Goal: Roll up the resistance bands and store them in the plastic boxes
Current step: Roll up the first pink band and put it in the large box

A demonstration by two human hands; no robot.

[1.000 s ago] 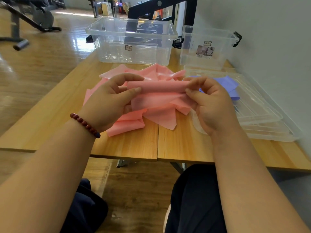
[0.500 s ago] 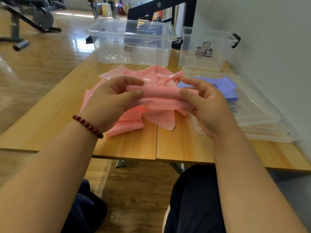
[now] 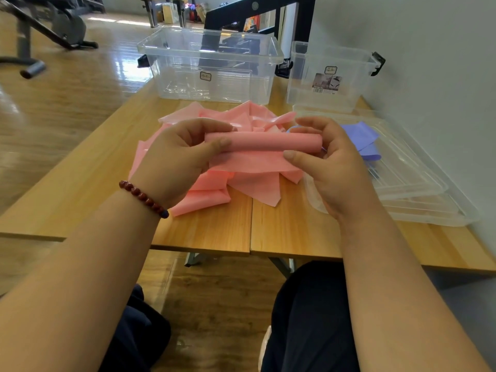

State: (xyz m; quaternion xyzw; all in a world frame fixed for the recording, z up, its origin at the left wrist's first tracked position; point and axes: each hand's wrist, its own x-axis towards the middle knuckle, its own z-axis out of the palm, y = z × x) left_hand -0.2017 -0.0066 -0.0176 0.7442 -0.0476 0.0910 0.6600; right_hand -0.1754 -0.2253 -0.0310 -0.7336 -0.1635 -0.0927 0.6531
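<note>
Pinching pink band roll ends between both hands' fingers.

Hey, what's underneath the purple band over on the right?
The purple band lies on stacked clear plastic lids resting on the wooden table. Its left end is hidden behind the right hand, so what lies under that end cannot be seen.
</note>
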